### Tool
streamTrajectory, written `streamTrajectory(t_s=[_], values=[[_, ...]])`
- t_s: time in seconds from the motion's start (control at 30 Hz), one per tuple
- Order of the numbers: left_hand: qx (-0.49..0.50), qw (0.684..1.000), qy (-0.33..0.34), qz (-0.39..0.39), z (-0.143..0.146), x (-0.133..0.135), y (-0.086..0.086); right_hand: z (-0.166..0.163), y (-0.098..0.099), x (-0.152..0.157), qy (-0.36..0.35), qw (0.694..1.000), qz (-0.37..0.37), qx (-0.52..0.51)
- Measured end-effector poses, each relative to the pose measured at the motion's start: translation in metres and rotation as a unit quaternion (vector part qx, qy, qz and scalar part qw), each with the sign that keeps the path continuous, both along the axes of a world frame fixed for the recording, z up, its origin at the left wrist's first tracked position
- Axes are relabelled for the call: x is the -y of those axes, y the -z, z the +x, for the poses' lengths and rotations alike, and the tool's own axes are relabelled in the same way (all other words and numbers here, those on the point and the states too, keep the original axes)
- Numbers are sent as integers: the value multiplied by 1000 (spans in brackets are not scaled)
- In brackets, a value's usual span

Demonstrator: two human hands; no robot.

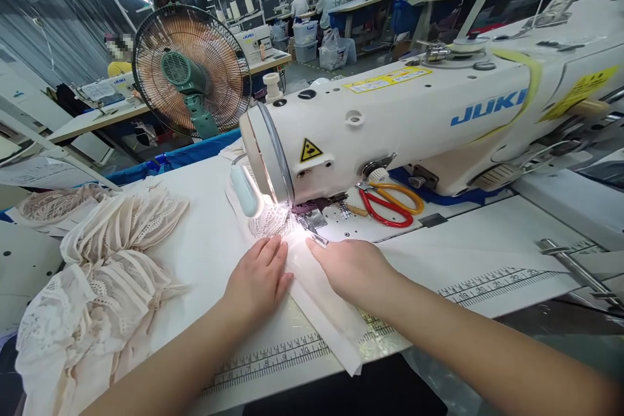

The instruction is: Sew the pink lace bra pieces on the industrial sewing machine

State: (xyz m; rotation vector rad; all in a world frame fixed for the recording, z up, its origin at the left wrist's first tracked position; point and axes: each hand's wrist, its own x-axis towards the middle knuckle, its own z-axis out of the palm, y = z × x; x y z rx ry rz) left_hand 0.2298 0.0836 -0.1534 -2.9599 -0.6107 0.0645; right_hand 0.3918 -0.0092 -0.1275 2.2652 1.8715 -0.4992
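A strip of cream fabric with a lace end runs under the presser foot of a white JUKI sewing machine. My left hand lies flat on the fabric's left side, fingers stretched toward the needle. My right hand presses flat on the fabric's right side, fingertips just short of the foot. Neither hand grips anything. The machine lamp lights the cloth brightly between them.
A heap of cream lace garments lies at the left of the table. Red and orange scissors rest behind the needle plate. A fan stands behind. Ruler markings run along the front edge. People work at far benches.
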Motion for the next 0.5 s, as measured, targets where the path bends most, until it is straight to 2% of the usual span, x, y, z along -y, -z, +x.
streamTrajectory(t_s=[0.1, 0.2, 0.4, 0.5], values=[[6, 1000, -8, -3, 0, 0, 2, 8, 7, 13, -14, 997, 72, -5], [16, 1000, -12, -4, 0, -3, 6, 13, 10, 24, -20, 994, 109, -23], [31, 999, -22, -11, 3, -13, 9, 16, 9, 34, -24, 994, 90, -49], [32, 999, -27, -24, 4, -18, 8, 17, 13, 38, -36, 992, 111, -53]])
